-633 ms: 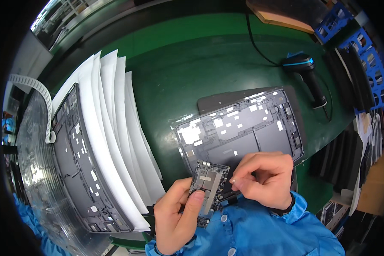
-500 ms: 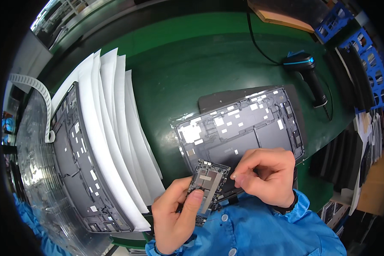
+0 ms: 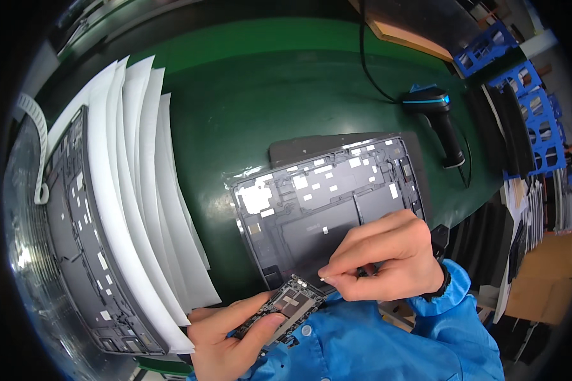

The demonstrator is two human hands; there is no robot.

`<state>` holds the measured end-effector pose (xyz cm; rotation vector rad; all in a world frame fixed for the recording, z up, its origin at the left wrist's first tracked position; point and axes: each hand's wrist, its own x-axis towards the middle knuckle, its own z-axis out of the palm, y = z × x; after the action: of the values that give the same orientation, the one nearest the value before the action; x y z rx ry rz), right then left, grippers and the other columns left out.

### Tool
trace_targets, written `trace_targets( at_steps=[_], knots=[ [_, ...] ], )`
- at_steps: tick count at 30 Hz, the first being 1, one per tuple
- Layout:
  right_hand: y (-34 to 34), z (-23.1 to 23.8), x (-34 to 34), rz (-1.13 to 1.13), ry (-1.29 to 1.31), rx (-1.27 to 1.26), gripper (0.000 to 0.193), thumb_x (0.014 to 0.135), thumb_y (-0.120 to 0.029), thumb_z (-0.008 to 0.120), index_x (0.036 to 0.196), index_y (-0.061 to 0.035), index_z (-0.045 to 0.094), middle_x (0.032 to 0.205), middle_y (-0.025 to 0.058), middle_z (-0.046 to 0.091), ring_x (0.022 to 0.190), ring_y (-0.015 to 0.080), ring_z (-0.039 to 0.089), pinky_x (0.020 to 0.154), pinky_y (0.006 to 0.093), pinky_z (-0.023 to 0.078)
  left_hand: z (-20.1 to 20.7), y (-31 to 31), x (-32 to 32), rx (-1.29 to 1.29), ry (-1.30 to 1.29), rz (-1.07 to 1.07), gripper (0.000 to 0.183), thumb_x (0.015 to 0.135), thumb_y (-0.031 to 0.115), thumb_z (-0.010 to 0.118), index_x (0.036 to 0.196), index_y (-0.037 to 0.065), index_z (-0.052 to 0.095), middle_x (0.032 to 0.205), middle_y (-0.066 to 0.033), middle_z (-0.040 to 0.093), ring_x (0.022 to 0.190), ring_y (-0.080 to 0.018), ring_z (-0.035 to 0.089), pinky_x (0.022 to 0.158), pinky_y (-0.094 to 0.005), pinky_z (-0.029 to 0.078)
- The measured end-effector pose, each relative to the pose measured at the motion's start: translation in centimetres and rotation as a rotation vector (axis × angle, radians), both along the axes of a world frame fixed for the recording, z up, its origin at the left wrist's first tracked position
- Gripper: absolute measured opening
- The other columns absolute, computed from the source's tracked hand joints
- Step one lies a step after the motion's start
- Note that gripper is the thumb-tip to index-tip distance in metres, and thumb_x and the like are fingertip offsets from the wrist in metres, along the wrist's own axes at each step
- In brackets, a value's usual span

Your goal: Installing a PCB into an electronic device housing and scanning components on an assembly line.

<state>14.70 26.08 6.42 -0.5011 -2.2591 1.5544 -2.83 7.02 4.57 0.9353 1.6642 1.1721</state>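
My left hand (image 3: 225, 340) grips a dark circuit board (image 3: 290, 301) along its side, thumb on the face. The board is tilted, over the blue sleeve and jacket, just off the near edge of a dark tablet housing (image 3: 286, 235). Thumb and forefinger of my right hand (image 3: 388, 260) are pinched on a tiny pale piece (image 3: 322, 277), too small to name, close to the board's upper corner. The housing lies open side up, dotted with white patches, on a black mat (image 3: 299, 150); my right hand covers its near right part.
At left, another housing (image 3: 76, 254) leans on a stack of white sheets (image 3: 152, 209), beside clear plastic (image 3: 28, 235) and a white strip (image 3: 39, 127). A corded handheld scanner (image 3: 442, 124) lies on the green tabletop (image 3: 235, 95). Blue plastic racks (image 3: 543, 124) stand at right.
My left hand has lowered the board and tilted it further over. My right hand stays pinched, near the board's top corner. The whole view has shifted, moving the bench things leftward.
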Motion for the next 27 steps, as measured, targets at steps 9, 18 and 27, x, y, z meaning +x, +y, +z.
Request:
trace_targets(
  at_steps=[9, 18, 27],
  knots=[
    [0.6, -0.4, -1.8, 0.192, 0.118, 0.292, 0.013, 0.066, 0.004, 0.079, 0.077, -0.0017, 0.074, 0.071, 0.0060, 0.070, 0.050, 0.0141, 0.063, 0.040, 0.0231, 0.043, 0.6, -0.1, 0.3, -0.017, 0.087, 0.012, 0.022, 0.079, 0.007, 0.079, 0.099, -0.003, 0.076, 0.074, -0.0132, 0.074, 0.059, -0.0115, 0.067, 0.055, -0.0230, 0.049],
    [0.7, 0.8, -2.8, 0.299, -0.033, 0.256, 0.009, 0.068, 0.000, 0.075, 0.074, -0.0015, 0.067, 0.068, 0.0069, 0.063, 0.055, 0.0231, 0.062, 0.047, 0.0316, 0.047, 0.3, -0.2, -0.1, 0.032, 0.108, -0.029, 0.024, 0.079, 0.005, 0.079, 0.102, -0.003, 0.075, 0.074, -0.0141, 0.073, 0.059, -0.0140, 0.069, 0.054, -0.0235, 0.050],
    [1.8, 1.6, -3.5, 0.416, -0.221, -0.025, 0.007, 0.071, -0.003, 0.074, 0.073, 0.0002, 0.068, 0.063, 0.0071, 0.064, 0.054, 0.0194, 0.063, 0.049, 0.0289, 0.047, 0.0, -0.5, -0.3, 0.072, 0.089, -0.065, 0.025, 0.079, 0.005, 0.080, 0.102, -0.004, 0.075, 0.074, -0.0148, 0.073, 0.057, -0.0158, 0.068, 0.053, -0.0244, 0.050]
  ],
)
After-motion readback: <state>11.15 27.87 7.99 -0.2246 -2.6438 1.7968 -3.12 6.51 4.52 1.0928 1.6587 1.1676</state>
